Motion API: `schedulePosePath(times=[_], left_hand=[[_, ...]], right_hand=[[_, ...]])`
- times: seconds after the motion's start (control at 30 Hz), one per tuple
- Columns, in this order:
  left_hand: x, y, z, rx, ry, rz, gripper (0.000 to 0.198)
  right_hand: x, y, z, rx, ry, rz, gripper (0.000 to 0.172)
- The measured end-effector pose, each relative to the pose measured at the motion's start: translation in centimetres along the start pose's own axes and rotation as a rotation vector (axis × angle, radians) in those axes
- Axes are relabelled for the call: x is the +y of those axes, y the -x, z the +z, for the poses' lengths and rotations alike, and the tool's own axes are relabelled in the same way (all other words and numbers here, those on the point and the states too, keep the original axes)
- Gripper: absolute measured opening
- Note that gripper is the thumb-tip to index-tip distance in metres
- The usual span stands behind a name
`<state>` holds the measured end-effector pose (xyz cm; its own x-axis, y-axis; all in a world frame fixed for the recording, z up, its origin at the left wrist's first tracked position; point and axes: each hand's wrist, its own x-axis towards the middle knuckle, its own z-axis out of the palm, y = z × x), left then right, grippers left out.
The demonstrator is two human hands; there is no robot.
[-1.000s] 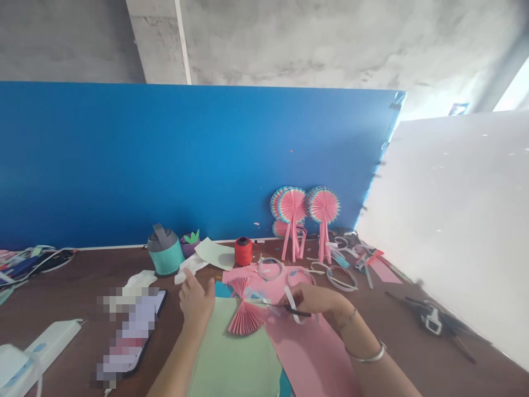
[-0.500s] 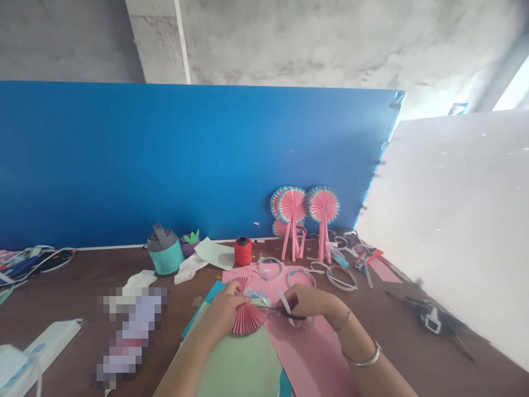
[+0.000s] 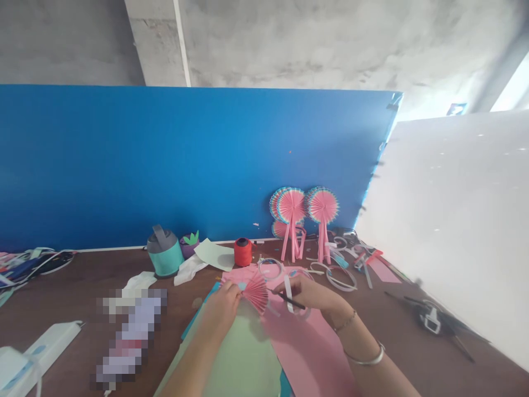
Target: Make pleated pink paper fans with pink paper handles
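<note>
Work at the fan: a pleated pink paper fan (image 3: 257, 292) is being handled beside a slim dark tool (image 3: 294, 301); the step appears to be steadying the fan near its gathered middle.
Handling needed: as a judgement, the next move calls for a steady pinch on the fan and care that the tool's tip does not snag the pleats.
Left hand (image 3: 223, 306): fingers drawn together, pinching the fan near its narrow middle and covering part of its left wing.
Right hand (image 3: 308, 295): fingers curled closed around the tool, whose tip points towards the fan; whether tip and pleats touch is unclear. A white strip (image 3: 288, 292) stands at these fingers; I cannot tell whether they grip it.
Fan's place: in the left hand, above the sheets, right wing spread open, a small pale-blue patch near the middle.
Sheets on the desk (image 3: 384, 317): pale green paper (image 3: 235, 358) below the left hand, with pink paper (image 3: 309, 347) to its right.
Behind the hands: a red thread spool (image 3: 243, 253) and round pink pleated rosettes (image 3: 291, 205) on paper stems, near the blue partition (image 3: 165, 160).
</note>
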<state>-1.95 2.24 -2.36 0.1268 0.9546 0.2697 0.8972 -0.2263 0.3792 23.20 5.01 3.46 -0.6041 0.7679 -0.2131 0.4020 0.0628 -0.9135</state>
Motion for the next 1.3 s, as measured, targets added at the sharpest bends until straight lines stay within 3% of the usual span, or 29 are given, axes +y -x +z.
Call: schedulePosePath(times=[0.2,0.43,0.73,1.03,1.3], left_hand=[[0.4,-0.1,0.5,0.181,0.180,-0.088,0.017],[0.8,-0.1,1.0,0.262,0.290,-0.087,0.015],[0.8,-0.1,1.7,0.353,0.430,-0.064,0.013],[0.3,-0.2,2.2,0.463,0.507,-0.036,0.014],[1.2,0.2,1.3,0.439,0.517,-0.067,0.015]], right_hand=[[1.2,0.1,-0.2,-0.167,-0.212,0.032,0.033],[1.8,-0.9,1.2,-0.324,-0.303,0.105,0.035],[1.5,-1.6,2.8,-0.226,-0.314,0.090,0.021],[1.1,-1.5,3.1,-0.140,-0.269,0.133,0.023],[1.2,-1.9,3.5,-0.099,-0.385,0.111,0.020]])
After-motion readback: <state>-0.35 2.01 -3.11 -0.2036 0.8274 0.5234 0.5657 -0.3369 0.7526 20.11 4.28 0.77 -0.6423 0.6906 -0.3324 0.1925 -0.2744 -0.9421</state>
